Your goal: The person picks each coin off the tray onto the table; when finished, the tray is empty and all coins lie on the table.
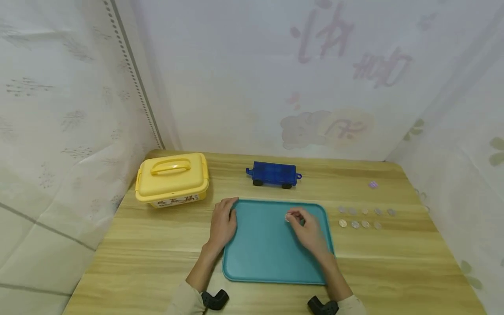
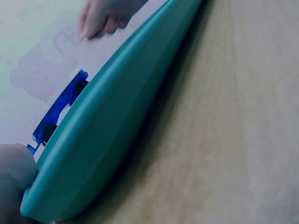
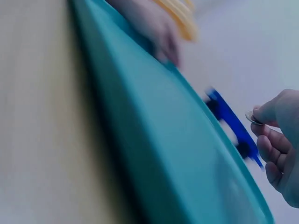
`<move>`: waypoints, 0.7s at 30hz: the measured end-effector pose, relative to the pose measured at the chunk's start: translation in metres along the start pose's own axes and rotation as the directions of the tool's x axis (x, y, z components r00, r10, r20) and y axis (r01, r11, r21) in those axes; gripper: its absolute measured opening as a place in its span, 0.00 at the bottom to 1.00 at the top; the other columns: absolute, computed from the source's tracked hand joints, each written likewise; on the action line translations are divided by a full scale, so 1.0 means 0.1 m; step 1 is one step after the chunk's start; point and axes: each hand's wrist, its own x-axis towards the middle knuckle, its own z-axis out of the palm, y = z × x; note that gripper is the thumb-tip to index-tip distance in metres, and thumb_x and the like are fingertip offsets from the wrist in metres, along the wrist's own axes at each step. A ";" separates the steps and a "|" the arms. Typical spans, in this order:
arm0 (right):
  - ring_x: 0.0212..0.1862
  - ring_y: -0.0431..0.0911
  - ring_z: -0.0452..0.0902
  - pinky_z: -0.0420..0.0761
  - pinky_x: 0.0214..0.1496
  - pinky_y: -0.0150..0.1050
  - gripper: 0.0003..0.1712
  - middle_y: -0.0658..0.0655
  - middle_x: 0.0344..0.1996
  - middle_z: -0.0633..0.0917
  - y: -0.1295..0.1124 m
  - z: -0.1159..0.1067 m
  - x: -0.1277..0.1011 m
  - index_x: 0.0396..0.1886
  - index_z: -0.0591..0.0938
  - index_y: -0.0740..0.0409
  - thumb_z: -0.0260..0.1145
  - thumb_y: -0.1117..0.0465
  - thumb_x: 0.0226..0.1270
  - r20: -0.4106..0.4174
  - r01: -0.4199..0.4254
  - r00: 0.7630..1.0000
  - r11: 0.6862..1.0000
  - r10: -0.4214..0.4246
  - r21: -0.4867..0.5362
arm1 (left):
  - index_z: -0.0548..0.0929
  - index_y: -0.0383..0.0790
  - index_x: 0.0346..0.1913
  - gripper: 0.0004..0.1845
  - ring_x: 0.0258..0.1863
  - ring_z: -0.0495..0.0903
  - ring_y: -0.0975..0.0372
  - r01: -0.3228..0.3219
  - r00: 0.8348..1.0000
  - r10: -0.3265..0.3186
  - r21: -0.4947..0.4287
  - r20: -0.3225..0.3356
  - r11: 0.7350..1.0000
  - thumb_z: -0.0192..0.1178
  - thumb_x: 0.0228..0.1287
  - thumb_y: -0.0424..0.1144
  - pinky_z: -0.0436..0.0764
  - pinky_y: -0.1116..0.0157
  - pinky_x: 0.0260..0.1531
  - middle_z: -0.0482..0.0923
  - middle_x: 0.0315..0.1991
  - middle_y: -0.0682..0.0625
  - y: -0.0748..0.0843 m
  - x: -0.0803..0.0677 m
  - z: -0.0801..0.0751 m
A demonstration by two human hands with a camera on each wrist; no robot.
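Above the teal tray (image 1: 271, 262), my right hand (image 1: 309, 232) pinches a small round coin (image 1: 288, 217) between thumb and fingertips. The right wrist view shows the coin (image 3: 252, 117) held on edge, clear of the tray surface, with the other fingers loosely curled. My left hand (image 1: 223, 223) rests on the tray's upper left rim, its fingers lying over the edge and corner. Part of that hand shows at the lower left of the left wrist view, touching the rim.
Right of the tray, several coins (image 1: 355, 224) lie in two rows, with a small purple piece (image 1: 373, 185) farther back. A blue toy wagon (image 1: 274, 173) with black wheels stands behind the tray. A yellow lidded box (image 1: 171, 179) with a handle sits at the back left.
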 end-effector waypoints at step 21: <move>0.31 0.31 0.69 0.70 0.31 0.22 0.20 0.35 0.29 0.76 0.97 -1.65 -0.32 0.54 0.81 0.63 0.57 0.52 0.75 -0.501 -0.516 0.756 0.854 0.422 -0.060 | 0.80 0.37 0.62 0.19 0.56 0.73 0.45 0.004 1.000 -0.004 -0.005 0.014 1.000 0.54 0.70 0.27 0.70 0.46 0.60 0.79 0.57 0.40 0.00 0.01 -0.04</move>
